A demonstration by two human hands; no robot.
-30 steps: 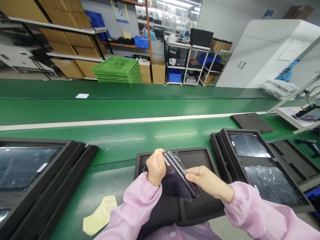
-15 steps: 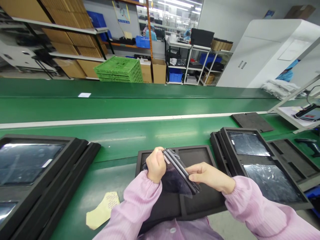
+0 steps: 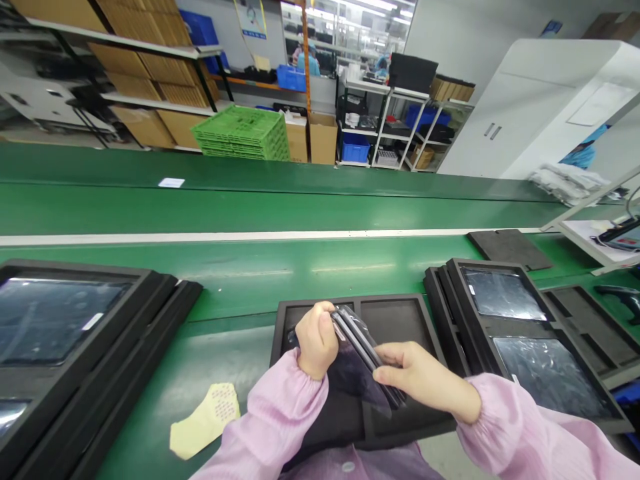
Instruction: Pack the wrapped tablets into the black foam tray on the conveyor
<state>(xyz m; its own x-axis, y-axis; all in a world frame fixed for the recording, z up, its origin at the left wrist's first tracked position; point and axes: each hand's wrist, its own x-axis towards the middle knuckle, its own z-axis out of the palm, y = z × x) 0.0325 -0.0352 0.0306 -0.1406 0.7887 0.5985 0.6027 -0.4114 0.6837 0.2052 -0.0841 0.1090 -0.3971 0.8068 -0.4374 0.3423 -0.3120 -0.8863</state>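
Observation:
Between my hands is a small stack of thin dark tablet-like screens (image 3: pixel 361 357), held tilted with the edges facing up and clear film hanging off it. My left hand (image 3: pixel 318 339) is closed round the upper left end. At the lower right edge, my right hand (image 3: pixel 417 375) pinches the stack between thumb and fingers. Below both hands lies a black foam tray (image 3: pixel 400 315) with recessed compartments; the arms and the stack hide part of it. How many screens are in the stack I cannot tell.
Stacked foam trays with film-covered screens stand at left (image 3: pixel 55 320) and right (image 3: pixel 505 293). A yellow paper piece (image 3: pixel 205 420) lies on the green bench (image 3: pixel 240 267). Farther right are a flat foam sheet (image 3: pixel 510 248), another foam tray (image 3: pixel 583 327) and a handheld scanner (image 3: pixel 623 298).
Both hands and the stack sit slightly lower and farther right in view. My right thumb has shifted along the stack's edge. The camera view has shifted a little.

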